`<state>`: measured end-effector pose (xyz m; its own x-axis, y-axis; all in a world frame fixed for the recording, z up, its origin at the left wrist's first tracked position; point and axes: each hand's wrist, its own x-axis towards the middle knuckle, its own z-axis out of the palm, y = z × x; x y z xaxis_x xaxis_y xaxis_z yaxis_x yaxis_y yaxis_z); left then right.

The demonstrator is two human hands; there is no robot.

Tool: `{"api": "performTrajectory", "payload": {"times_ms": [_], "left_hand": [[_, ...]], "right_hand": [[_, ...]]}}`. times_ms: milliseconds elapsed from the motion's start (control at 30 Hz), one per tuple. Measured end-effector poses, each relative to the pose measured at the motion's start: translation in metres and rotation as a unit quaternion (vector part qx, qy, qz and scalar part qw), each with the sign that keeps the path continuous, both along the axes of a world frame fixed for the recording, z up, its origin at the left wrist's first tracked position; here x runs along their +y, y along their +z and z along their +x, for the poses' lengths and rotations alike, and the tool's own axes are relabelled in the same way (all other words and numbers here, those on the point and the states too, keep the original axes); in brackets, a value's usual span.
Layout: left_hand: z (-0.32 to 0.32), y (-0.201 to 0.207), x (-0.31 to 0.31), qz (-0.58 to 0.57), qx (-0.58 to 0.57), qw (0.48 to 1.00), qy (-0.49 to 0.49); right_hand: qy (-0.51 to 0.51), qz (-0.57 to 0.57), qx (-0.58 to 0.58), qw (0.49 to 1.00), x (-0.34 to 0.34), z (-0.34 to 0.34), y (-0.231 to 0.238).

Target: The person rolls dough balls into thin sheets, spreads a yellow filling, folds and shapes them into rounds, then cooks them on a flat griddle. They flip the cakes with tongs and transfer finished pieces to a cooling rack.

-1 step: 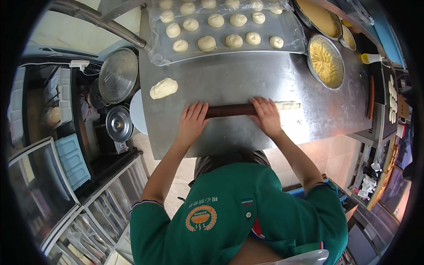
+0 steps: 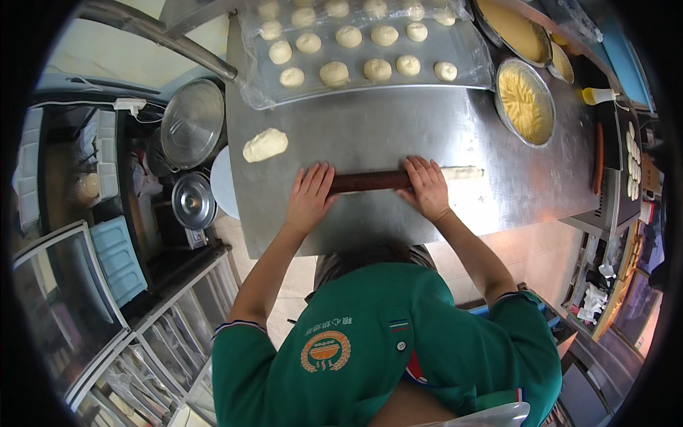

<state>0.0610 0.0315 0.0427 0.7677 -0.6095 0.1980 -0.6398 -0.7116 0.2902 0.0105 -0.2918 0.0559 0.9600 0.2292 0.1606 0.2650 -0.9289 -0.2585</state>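
A dark brown rolling pin (image 2: 370, 180) lies crosswise on the metal worktop in front of me. My left hand (image 2: 311, 191) covers its left end, and my right hand (image 2: 427, 186) covers its right end. Both are closed over the pin from above, fingers pointing away from me and the thumbs on the near side. Just past my right hand, a thin flat strip of pale dough (image 2: 464, 172) rests on the worktop; whether it runs under the hand or pin is hidden. To the far left of my left hand sits an oval lump of dough (image 2: 265, 145).
Along the back, a tray (image 2: 398, 85) carries several round dough pieces beside clear plastic film. A metal bowl (image 2: 544, 132) of yellow shreds stands at the back right, near a pan (image 2: 509, 28). The steel worktop (image 2: 341, 228) ends close before my body. Round metal lids (image 2: 192, 122) stand at the left.
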Motion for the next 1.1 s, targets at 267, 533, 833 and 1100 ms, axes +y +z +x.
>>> {"api": "performTrajectory", "payload": {"times_ms": [267, 533, 833, 1100], "left_hand": [[0.047, -0.017, -0.016, 0.051, 0.122, 0.990, 0.044], [0.081, -0.012, -0.028, 0.047, -0.014, 0.996, 0.069], [0.096, -0.004, -0.030, 0.009, -0.021, 1.000, -0.015], [0.065, -0.007, -0.018, -0.044, 0.040, 0.992, 0.108]], "right_hand": [[-0.020, -0.063, 0.105, 0.992, 0.000, 0.040, -0.027], [-0.055, -0.026, 0.090, 0.994, 0.001, 0.071, -0.019], [0.104, -0.003, -0.005, 0.995, -0.005, 0.087, -0.012], [0.066, -0.035, -0.039, 0.996, 0.013, 0.069, -0.005]]}}
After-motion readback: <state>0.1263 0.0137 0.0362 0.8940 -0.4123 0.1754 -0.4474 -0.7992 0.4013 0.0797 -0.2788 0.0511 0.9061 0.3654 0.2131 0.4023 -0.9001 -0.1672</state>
